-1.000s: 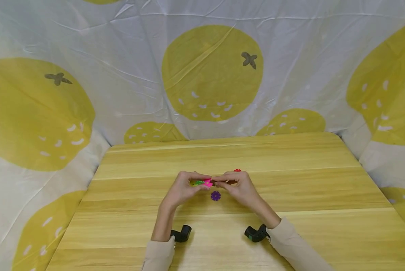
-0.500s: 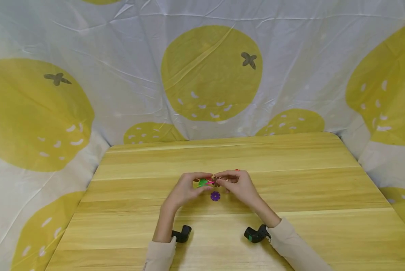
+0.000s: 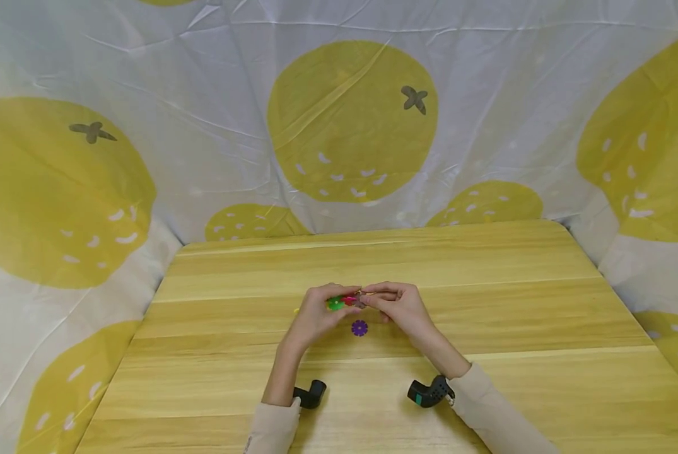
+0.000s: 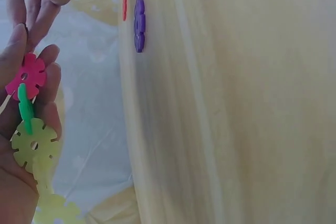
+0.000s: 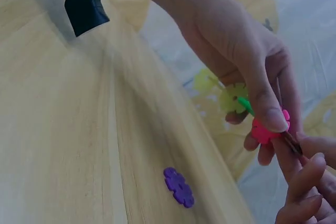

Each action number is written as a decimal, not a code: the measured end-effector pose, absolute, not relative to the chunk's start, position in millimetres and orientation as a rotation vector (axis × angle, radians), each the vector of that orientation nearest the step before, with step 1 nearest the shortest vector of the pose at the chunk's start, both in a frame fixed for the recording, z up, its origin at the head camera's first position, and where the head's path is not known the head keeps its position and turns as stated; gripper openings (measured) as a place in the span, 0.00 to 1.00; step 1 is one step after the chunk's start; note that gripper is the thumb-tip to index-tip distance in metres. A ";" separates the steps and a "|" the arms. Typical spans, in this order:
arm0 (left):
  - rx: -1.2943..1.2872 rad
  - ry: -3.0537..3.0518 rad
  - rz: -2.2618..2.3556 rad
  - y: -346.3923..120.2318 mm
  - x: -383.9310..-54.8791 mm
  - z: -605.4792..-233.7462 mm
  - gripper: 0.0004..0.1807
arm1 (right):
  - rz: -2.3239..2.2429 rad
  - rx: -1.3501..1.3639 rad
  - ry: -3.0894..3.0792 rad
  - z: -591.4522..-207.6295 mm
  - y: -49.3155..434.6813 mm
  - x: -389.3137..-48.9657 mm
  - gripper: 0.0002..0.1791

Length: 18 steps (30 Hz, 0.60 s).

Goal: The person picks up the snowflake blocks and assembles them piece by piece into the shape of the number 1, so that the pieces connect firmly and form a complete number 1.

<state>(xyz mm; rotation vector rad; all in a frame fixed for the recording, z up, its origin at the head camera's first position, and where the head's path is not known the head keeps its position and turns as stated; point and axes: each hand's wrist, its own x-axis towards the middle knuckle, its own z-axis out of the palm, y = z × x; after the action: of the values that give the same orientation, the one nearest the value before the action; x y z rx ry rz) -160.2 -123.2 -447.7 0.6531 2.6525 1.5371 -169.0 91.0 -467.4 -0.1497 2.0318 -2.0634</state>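
A chain of notched flower-shaped plastic discs lies in my left hand (image 3: pixel 316 312). In the left wrist view it runs from a pink disc (image 4: pixel 34 75) through a green disc (image 4: pixel 25 109), seen edge-on, to a pale yellow disc (image 4: pixel 46 147) and more yellow pieces below. My left thumb and fingers grip the pink end. A brown disc (image 5: pixel 292 143) is pinched between thumb and fingertips of my right hand (image 3: pixel 400 307). Its edge meets the pink disc, and fingers partly cover it. A purple disc (image 3: pixel 359 328) lies flat on the table just below both hands.
On the wooden table (image 3: pixel 486 302), a red disc (image 4: pixel 124 7) lies beyond the purple one. Black wrist cameras hang inward from the left wrist (image 3: pixel 311 395) and right wrist (image 3: pixel 429 392). A white cloth with yellow fruit prints (image 3: pixel 352 120) surrounds the table's far side and ends.
The pink and brown discs have turned between my fingers, staying together. My left hand has shifted slightly right and up. The red disc has gone out of sight behind my right hand in the head view.
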 end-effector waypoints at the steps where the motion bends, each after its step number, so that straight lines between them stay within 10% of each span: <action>1: 0.645 2.655 1.530 -124.0 -160.3 -448.0 0.21 | -2.053 -0.150 2.046 -467.0 92.4 -170.1 0.15; 18: 0.482 2.662 1.481 -137.4 -161.0 -446.9 0.19 | -1.791 -0.094 2.399 -476.0 153.7 -200.7 0.16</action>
<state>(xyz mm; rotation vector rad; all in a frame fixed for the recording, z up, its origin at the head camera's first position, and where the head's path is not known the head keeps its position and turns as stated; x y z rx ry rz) -161.0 -137.4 -446.9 0.4816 2.6620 1.4807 -200.7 153.7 -476.0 -0.0943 2.3990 -1.7913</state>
